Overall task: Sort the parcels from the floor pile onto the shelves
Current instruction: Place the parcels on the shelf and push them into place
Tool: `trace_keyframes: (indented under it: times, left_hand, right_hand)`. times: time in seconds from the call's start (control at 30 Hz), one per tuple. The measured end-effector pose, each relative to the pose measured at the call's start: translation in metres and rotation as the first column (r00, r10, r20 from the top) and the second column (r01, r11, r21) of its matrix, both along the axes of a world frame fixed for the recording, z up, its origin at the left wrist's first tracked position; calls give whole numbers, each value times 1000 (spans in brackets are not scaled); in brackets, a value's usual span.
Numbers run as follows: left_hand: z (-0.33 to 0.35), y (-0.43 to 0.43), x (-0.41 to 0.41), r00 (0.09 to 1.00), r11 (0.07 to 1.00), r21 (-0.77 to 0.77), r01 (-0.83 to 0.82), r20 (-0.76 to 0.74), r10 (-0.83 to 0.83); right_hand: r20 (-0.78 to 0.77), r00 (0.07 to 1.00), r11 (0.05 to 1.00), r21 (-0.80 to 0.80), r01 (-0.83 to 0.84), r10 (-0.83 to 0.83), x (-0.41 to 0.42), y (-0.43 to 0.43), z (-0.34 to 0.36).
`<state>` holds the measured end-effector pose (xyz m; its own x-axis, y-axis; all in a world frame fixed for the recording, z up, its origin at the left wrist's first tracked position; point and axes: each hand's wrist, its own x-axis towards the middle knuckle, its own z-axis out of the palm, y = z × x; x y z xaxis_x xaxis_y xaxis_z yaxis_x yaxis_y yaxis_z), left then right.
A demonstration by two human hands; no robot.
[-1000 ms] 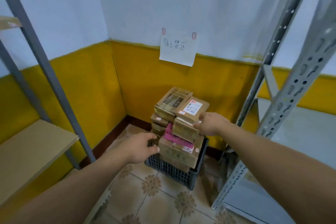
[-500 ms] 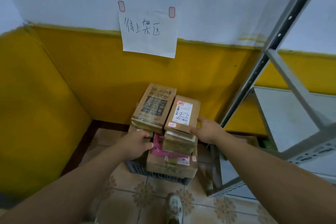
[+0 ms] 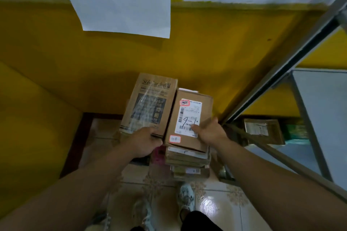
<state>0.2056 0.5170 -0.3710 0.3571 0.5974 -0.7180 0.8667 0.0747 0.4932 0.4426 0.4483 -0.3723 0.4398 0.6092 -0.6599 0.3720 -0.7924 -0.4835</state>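
A stack of cardboard parcels (image 3: 187,157) stands on the floor in the yellow corner. On top lie two boxes side by side: a printed brown box (image 3: 150,103) on the left and a labelled box marked "9-1" (image 3: 204,110) on the right. My left hand (image 3: 142,142) grips the near edge of the printed box. My right hand (image 3: 210,133) holds the labelled box at its near right corner, thumb lying on the white label, fingers hidden round the side. The crate under the stack is hidden.
A grey metal shelf rack (image 3: 281,73) stands close on the right, with a pale shelf board (image 3: 323,114) and another cardboard box (image 3: 262,129) under it. A handwritten paper sign (image 3: 120,0) hangs on the wall. My shoes (image 3: 185,197) stand on the tiled floor just before the stack.
The view has closed in and tilted down over the stack. Both hands have moved up onto the two top boxes, the right thumb now on the label.
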Motion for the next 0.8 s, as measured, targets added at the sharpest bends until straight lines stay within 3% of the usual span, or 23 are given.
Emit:
trace_keyframes:
  times: [0.1,0.33,0.63,0.8]
  left_hand:
    - [-28,15,-1,998,998,-3,68,-6,-68]
    - [-3,23,2,992,992,25,126,-9,-126]
    - [-1,31,32,982,975,135,175,40,-182]
    - [8,50,72,959,893,355,276,-40,-281]
  right_hand:
    - [-16,996,996,18,91,-91,2,-3,-8]
    - [-31,902,888,165,430,-431,17,-11,5]
    - [-133,847,825,193,531,-514,21,-22,0]
    - [-150,831,810,190,555,-535,40,-18,-12]
